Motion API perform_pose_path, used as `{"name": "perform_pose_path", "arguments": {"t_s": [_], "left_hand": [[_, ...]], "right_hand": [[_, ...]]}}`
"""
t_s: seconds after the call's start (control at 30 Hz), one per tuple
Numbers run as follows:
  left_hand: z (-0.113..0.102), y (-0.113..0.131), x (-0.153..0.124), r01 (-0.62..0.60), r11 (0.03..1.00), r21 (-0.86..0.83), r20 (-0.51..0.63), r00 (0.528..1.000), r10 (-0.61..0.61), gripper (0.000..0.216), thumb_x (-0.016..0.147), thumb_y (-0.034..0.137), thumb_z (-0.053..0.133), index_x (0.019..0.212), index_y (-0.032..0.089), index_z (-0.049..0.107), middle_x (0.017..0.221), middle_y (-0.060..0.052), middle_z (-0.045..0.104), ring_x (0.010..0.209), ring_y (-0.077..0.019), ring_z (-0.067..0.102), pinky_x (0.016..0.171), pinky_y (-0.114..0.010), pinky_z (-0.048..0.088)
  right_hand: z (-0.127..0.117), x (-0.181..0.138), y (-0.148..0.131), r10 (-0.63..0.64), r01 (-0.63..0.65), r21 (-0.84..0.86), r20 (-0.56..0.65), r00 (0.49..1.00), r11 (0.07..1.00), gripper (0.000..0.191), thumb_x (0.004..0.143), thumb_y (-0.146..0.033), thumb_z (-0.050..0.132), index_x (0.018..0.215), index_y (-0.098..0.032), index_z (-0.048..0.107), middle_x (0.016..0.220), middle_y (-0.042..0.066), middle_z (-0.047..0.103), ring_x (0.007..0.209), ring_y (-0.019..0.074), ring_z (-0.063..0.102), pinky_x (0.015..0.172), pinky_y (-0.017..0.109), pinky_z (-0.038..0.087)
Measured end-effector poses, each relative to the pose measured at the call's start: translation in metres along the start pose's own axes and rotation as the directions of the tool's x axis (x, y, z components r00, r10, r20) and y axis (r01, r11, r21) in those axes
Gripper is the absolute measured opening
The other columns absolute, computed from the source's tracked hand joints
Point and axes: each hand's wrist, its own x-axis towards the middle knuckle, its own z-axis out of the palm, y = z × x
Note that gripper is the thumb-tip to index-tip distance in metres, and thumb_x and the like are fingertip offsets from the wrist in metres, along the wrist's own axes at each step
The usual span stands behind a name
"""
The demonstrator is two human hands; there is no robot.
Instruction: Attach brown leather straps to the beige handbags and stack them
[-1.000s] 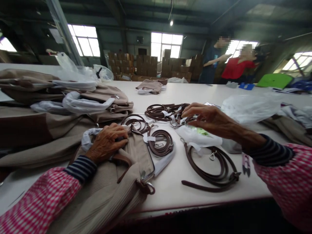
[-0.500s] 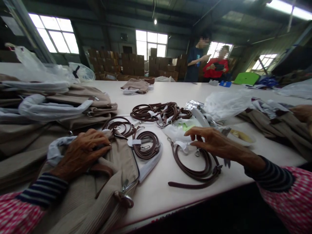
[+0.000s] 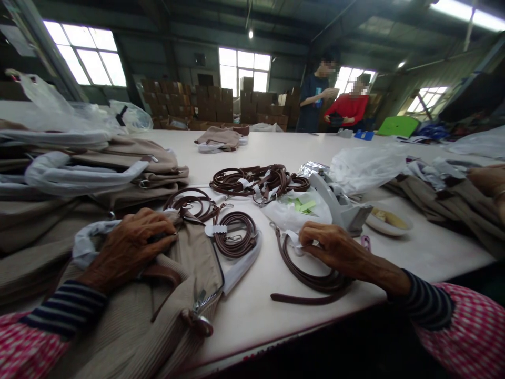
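Note:
A beige corduroy handbag (image 3: 138, 321) with an open zipper and a wrapped handle lies in front of me. My left hand (image 3: 132, 245) is closed at the upper edge of its opening, the fingertips partly hidden. On the right, my right hand (image 3: 329, 247) pinches a coiled brown strap (image 3: 294, 271) at its white paper band (image 3: 292, 238). That strap lies on the table with its free end toward me. Between my hands sits another coiled brown strap (image 3: 239, 234), also banded in white paper.
More brown straps (image 3: 248, 179) are heaped farther back. Stacked handbags (image 3: 130, 152) fill the left side. Behind my right hand are a grey tape dispenser (image 3: 343, 208), a plastic bag with green slips (image 3: 303, 205) and a shallow dish (image 3: 389, 220). Another person's hand (image 3: 489, 179) is at far right.
My right hand has moved down and slightly left, and its spread fingers have closed on the strap at the paper band. My left hand stays on the handbag.

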Motion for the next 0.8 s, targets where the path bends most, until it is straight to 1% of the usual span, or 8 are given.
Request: {"name": "perform_pose_path", "arguments": {"t_s": [0.1,0.27,0.47,0.53,0.63,0.7,0.73,0.8], "left_hand": [[-0.001,-0.002,-0.001,-0.048,0.998,0.034,0.006,0.999,0.048,0.017,0.093,0.032,0.064,0.102,0.023,0.076,0.111,-0.009,0.07,0.105,-0.0315,0.054,0.082,-0.042,0.037],[-0.003,0.0,0.003,-0.028,0.999,0.037,0.001,1.0,0.028,0.018,0.095,0.025,0.058,0.098,0.022,0.076,0.108,-0.008,0.07,0.1,-0.0285,0.054,0.08,-0.04,0.039],[-0.002,0.0,0.003,-0.025,0.999,0.031,-0.017,1.0,0.025,0.018,0.096,0.025,0.058,0.097,0.023,0.076,0.109,-0.007,0.071,0.103,-0.0282,0.054,0.08,-0.039,0.038],[-0.001,-0.002,0.001,-0.026,0.999,0.032,-0.007,1.0,0.026,0.015,0.093,0.032,0.065,0.099,0.024,0.076,0.109,-0.007,0.072,0.103,-0.029,0.054,0.081,-0.039,0.038],[0.001,-0.005,-0.002,-0.045,0.998,0.038,0.027,0.999,0.044,0.025,0.086,0.043,0.077,0.104,0.026,0.076,0.113,-0.008,0.071,0.108,-0.0314,0.054,0.084,-0.041,0.038],[0.001,-0.005,-0.003,-0.029,0.999,0.022,0.042,0.999,0.028,0.026,0.084,0.044,0.08,0.104,0.027,0.076,0.115,-0.008,0.071,0.109,-0.0319,0.054,0.086,-0.042,0.038],[0.001,-0.004,-0.003,-0.007,1.0,0.004,0.042,0.999,0.006,0.023,0.084,0.041,0.079,0.103,0.028,0.077,0.115,-0.007,0.072,0.109,-0.0317,0.054,0.087,-0.042,0.038],[0.0,0.0,-0.001,0.069,0.997,-0.044,0.032,0.997,-0.067,0.016,0.087,0.037,0.075,0.1,0.028,0.077,0.112,-0.006,0.073,0.106,-0.0306,0.055,0.086,-0.042,0.037]], "right_hand": [[0.003,0.002,0.0,0.009,-0.009,-0.007,0.038,0.999,1.0,0.008,0.095,-0.013,0.056,0.091,-0.019,0.06,0.092,0.004,0.066,0.08,0.0166,0.06,0.075,0.028,0.043],[-0.002,0.001,-0.003,0.012,-0.012,-0.003,0.095,0.995,1.0,0.006,0.092,-0.015,0.058,0.094,-0.02,0.063,0.097,0.005,0.069,0.087,0.0191,0.063,0.08,0.03,0.047],[-0.019,-0.003,-0.013,0.056,-0.073,0.112,0.151,0.987,0.991,0.017,0.099,-0.035,0.061,0.098,-0.02,0.07,0.105,0.006,0.071,0.095,0.0209,0.065,0.085,0.032,0.05],[-0.029,-0.001,-0.014,0.158,-0.176,0.162,0.115,0.981,0.971,0.025,0.098,-0.044,0.064,0.103,-0.021,0.072,0.094,0.004,0.071,0.083,0.0187,0.064,0.074,0.029,0.049],[-0.041,0.01,-0.013,0.256,-0.234,0.182,-0.105,0.961,0.955,0.024,0.097,-0.041,0.066,0.1,-0.019,0.074,0.08,0.001,0.069,0.067,0.0152,0.057,0.061,0.027,0.041],[-0.042,0.022,-0.012,0.17,-0.143,0.124,-0.248,0.954,0.982,0.014,0.095,-0.03,0.066,0.097,-0.018,0.072,0.086,0.003,0.069,0.069,0.0145,0.056,0.064,0.027,0.041],[-0.04,0.029,-0.011,0.094,-0.078,0.07,-0.263,0.96,0.995,0.01,0.095,-0.024,0.065,0.098,-0.017,0.071,0.092,0.004,0.07,0.073,0.0146,0.057,0.067,0.026,0.042],[-0.031,0.041,-0.009,-0.047,0.031,-0.083,-0.192,0.98,0.996,0.015,0.094,-0.013,0.059,0.103,-0.017,0.07,0.1,0.006,0.068,0.078,0.0145,0.058,0.07,0.026,0.041]]}}
